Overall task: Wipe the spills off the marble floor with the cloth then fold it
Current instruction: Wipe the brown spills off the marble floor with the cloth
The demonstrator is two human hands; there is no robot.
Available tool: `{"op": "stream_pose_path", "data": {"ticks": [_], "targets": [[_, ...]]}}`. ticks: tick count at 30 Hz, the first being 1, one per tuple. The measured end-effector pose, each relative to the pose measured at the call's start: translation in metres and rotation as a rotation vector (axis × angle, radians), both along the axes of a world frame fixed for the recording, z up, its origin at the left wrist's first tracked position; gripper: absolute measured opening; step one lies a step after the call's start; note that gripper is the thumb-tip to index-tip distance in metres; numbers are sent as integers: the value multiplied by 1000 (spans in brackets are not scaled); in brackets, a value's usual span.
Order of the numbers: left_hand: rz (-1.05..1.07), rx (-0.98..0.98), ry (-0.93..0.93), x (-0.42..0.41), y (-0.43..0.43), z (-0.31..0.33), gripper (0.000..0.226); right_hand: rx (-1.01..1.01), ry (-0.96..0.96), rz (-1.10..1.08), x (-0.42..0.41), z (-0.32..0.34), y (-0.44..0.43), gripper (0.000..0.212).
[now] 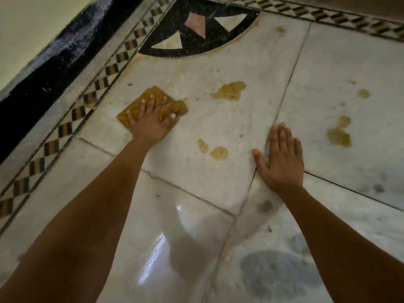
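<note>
Cloth (140,106) flat on the marble (218,176) by the border, left hand (150,125) pressing it, fingers splayed. Right hand (282,158) braced flat, fingers together. Spills (229,90) sit well apart; the bunched corner could smear them.

Left hand (150,125): flat on the cloth (150,106), which lies on the marble floor (218,176).
Right hand (282,158): palm down on the bare floor, right of the left hand and nearer the person, well apart from the cloth.
Large spill (229,90): beyond both hands, between them.
Two small spills (215,150): between the hands, just left of the right hand.
Further spills (340,133): right of the right hand.
Patterned border (72,112): left of the left hand, near the cloth.
Corner inlay (196,29): beyond the cloth.
</note>
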State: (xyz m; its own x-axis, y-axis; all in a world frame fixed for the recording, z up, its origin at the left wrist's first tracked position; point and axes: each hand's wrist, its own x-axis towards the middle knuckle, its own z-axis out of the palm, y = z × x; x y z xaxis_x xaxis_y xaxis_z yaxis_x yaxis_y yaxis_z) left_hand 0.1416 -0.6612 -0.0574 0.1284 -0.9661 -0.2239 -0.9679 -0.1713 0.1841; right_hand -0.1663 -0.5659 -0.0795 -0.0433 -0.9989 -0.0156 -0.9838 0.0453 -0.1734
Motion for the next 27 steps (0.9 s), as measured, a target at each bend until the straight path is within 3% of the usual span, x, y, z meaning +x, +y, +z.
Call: {"op": "stream_pose_path", "data": {"ticks": [5, 10, 15, 18, 22, 25, 27], "targets": [[-119, -22, 29, -53, -25, -2, 65, 25, -10, 10, 1, -3, -1, 81], [-454, -82, 23, -43, 21, 2, 73, 41, -23, -7, 0, -2, -2, 80], [-128, -57, -8, -36, -40, 2, 65, 37, -11, -19, 2, 0, -3, 79], [-16, -27, 93, -78, -92, 6, 61, 37, -19, -25, 1, 0, -3, 79], [-226, -13, 235, -128, -86, 5, 57, 53, -15, -21, 1, 1, -4, 78], [-433, -57, 159, -105, -43, -1, 66, 61, -17, -23, 1, 3, -3, 78], [-416, -106, 112, -75, -31, -2, 69, 65, -27, -28, 1, 3, -4, 78]]}}
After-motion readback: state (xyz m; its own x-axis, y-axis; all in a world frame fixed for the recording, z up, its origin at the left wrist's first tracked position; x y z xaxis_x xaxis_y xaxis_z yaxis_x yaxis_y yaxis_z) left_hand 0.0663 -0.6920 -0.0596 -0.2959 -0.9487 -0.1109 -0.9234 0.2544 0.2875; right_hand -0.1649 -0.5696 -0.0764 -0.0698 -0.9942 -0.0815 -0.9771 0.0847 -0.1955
